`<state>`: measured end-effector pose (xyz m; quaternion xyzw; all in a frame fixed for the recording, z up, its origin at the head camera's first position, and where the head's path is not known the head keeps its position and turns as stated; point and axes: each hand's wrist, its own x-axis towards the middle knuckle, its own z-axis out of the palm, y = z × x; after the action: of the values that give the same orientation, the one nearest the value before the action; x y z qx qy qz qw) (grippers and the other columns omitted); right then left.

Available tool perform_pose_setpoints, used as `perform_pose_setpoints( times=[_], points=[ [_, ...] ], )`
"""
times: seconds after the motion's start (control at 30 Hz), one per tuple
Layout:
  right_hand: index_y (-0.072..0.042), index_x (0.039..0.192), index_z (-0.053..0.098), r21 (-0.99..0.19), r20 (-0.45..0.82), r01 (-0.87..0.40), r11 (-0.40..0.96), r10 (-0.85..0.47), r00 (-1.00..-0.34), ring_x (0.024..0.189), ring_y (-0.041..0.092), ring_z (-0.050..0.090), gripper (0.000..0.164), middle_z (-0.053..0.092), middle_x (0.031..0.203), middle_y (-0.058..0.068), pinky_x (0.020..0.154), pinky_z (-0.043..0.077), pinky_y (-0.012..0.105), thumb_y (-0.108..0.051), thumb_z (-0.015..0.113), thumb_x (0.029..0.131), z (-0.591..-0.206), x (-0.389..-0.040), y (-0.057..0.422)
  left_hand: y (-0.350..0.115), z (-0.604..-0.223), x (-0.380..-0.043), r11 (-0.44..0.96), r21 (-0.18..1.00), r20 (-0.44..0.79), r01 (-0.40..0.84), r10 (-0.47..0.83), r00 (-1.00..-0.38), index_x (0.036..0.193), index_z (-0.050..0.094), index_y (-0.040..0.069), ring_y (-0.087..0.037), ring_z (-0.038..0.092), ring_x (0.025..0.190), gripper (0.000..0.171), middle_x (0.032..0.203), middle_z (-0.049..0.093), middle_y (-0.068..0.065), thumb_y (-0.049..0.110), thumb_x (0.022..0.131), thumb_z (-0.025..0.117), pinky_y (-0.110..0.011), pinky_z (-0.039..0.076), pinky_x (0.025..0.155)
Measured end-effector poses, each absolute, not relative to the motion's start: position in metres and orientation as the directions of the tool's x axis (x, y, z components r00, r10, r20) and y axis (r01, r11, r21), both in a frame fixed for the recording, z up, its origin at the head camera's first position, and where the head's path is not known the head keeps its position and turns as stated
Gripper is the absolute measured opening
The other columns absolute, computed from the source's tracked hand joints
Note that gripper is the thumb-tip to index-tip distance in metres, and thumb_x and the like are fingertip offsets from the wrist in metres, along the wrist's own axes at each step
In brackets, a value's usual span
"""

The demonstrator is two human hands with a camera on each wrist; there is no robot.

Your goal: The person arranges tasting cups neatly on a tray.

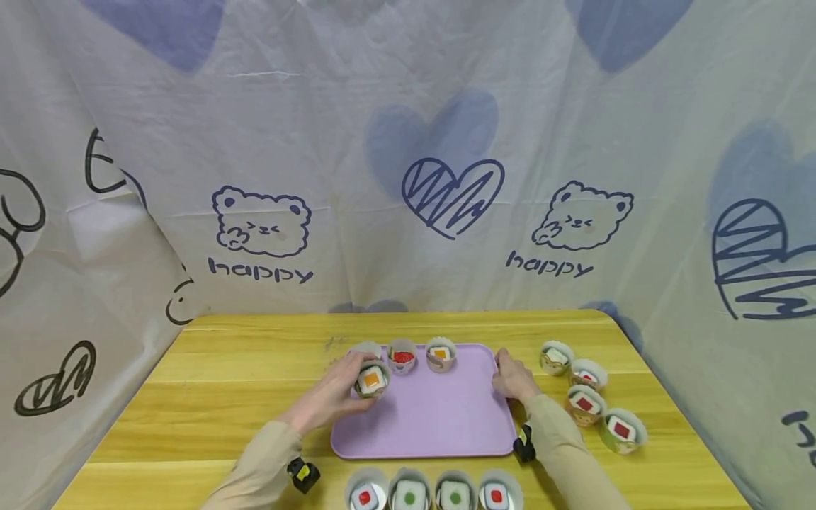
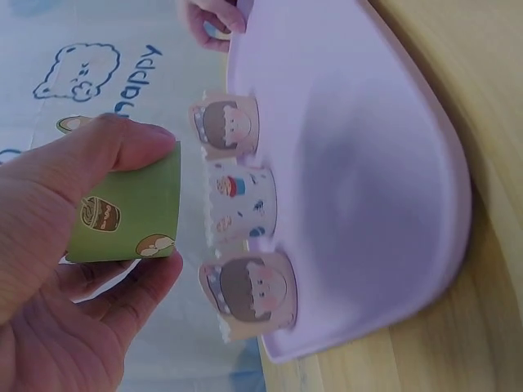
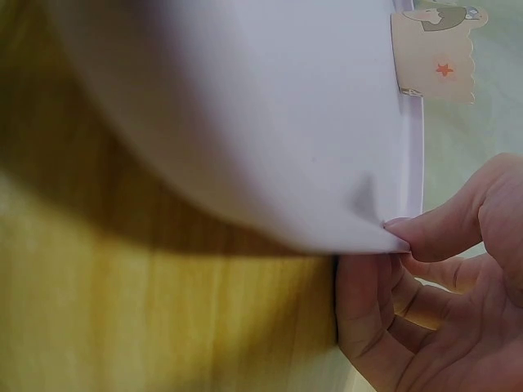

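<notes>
My left hand [image 1: 325, 398] holds a green paper baking cup [image 2: 131, 208] between thumb and fingers, over the left part of a pink-purple tray [image 1: 446, 418]. Inside this cup sits a white square piece with an orange top [image 1: 372, 380]. Three patterned paper cups stand along the tray's far edge: a left one [image 2: 249, 294] partly behind my left hand in the head view, a middle one with red filling [image 1: 402, 357], and a right one with a white-and-orange piece [image 1: 440, 354]. My right hand [image 1: 515, 379] pinches the tray's right rim near the far corner, thumb [image 3: 441, 229] on top and fingers underneath.
To the tray's right, several filled paper cups [image 1: 585, 405] stand in a loose line on the wooden table [image 1: 255, 368]. Another row of filled cups [image 1: 410, 492] stands at the near side, in front of the tray. A printed white cloth [image 1: 357, 255] hangs behind the table.
</notes>
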<state>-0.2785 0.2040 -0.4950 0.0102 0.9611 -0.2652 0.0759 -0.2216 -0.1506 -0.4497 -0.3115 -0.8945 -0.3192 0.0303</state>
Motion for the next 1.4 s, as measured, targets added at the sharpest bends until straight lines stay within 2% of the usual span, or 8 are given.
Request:
perform_pose_setpoints(
  times=[0.37,0.6,0.8,1.17,1.4],
  points=[
    [0.002,0.119,0.047,-0.504,-0.165,0.072,0.860,-0.014,-0.986,0.084,0.030,0.057,0.026,0.062,0.101,0.020,0.074,0.053,0.043,-0.006,0.053,0.095,-0.498,-0.280,0.206,-0.120,-0.445,-0.231,0.585,0.542,0.250,0.603,0.573,-0.780,0.139,0.046,0.000,-0.030,0.059,0.124,0.063,0.134,0.058,-0.016,0.013,0.085,0.077,-0.051,0.050,0.109],
    [0.001,0.118,0.048,-0.500,-0.149,0.054,0.865,-0.024,-0.989,0.084,0.031,0.059,0.025,0.064,0.101,0.021,0.074,0.053,0.044,-0.007,0.054,0.095,-0.497,-0.281,0.206,-0.101,-0.441,-0.239,0.516,0.545,0.292,0.661,0.622,-0.726,0.137,0.046,0.002,-0.027,0.061,0.120,0.060,0.132,0.059,-0.013,0.011,0.086,0.076,-0.044,0.052,0.107],
    [0.000,0.119,0.048,-0.500,-0.157,0.063,0.864,-0.019,-0.987,0.084,0.031,0.059,0.026,0.064,0.102,0.021,0.074,0.053,0.044,-0.007,0.053,0.095,-0.496,-0.280,0.205,-0.085,-0.438,-0.248,0.522,0.543,0.267,0.657,0.635,-0.725,0.138,0.047,0.000,-0.025,0.060,0.114,0.059,0.127,0.060,-0.013,0.014,0.088,0.075,-0.040,0.054,0.099],
    [0.001,0.118,0.048,-0.498,-0.150,0.057,0.865,-0.022,-0.988,0.085,0.032,0.059,0.025,0.064,0.101,0.021,0.074,0.052,0.045,-0.007,0.053,0.095,-0.497,-0.279,0.206,-0.059,-0.428,-0.269,0.525,0.561,0.224,0.640,0.648,-0.728,0.142,0.043,-0.002,-0.029,0.060,0.118,0.063,0.133,0.058,-0.017,0.016,0.090,0.074,-0.044,0.054,0.101],
    [0.001,0.118,0.048,-0.492,-0.149,0.057,0.869,-0.019,-0.989,0.086,0.033,0.060,0.025,0.064,0.101,0.022,0.075,0.053,0.045,-0.006,0.053,0.094,-0.496,-0.279,0.205,-0.040,-0.423,-0.284,0.544,0.543,0.182,0.639,0.667,-0.723,0.144,0.042,0.003,-0.021,0.059,0.115,0.063,0.134,0.057,-0.013,0.020,0.091,0.073,-0.036,0.053,0.099]
  ],
)
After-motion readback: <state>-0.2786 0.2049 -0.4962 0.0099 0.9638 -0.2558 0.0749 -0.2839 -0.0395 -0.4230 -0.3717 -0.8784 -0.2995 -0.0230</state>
